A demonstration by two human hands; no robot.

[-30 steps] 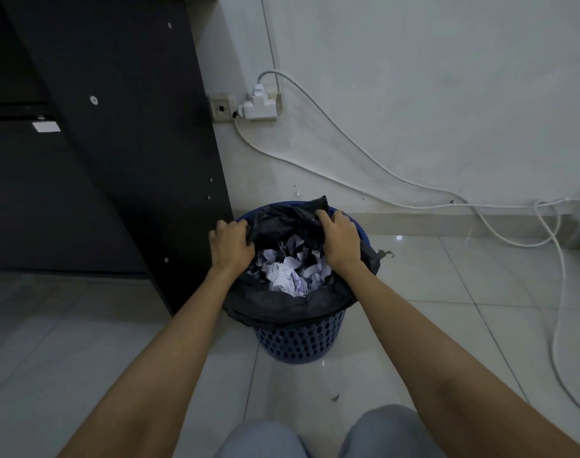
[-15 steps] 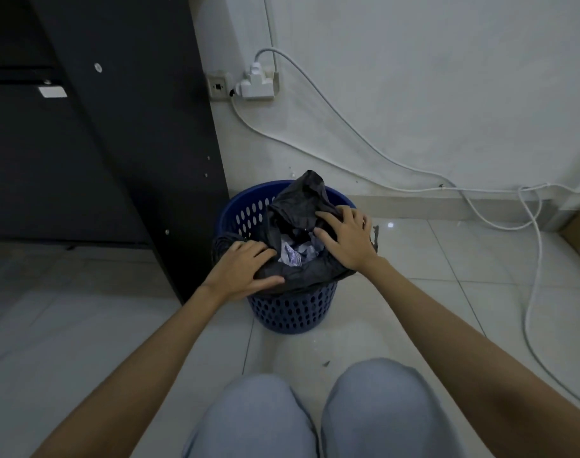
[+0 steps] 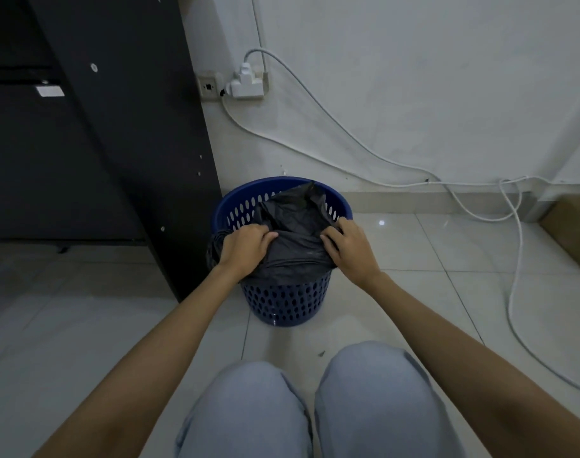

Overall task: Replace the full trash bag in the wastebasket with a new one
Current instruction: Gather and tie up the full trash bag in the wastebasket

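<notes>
Fingers of both hands are curled into the black plastic, pinching folds of it: the left hand (image 3: pixel 245 247) bunches the film at the near-left rim, and the right hand (image 3: pixel 349 247) grips a gathered fold at the near-right rim. Between them the black trash bag (image 3: pixel 295 239) sits in the blue perforated wastebasket (image 3: pixel 283 300), at the centre of the frame on the tiled floor (image 3: pixel 414 292), just beside a dark cabinet panel (image 3: pixel 133 127). Its mouth is drawn inward and a peak of film stands up toward the far rim, so the contents are hidden; at the left, some film is draped over the rim. This looks like the gathering step, closing the full bag before lifting it out. Next, the two handfuls probably need bringing together into one neck, then a straight upward pull, with the basket likely to rise too unless steadied. No fresh bag is in view.
</notes>
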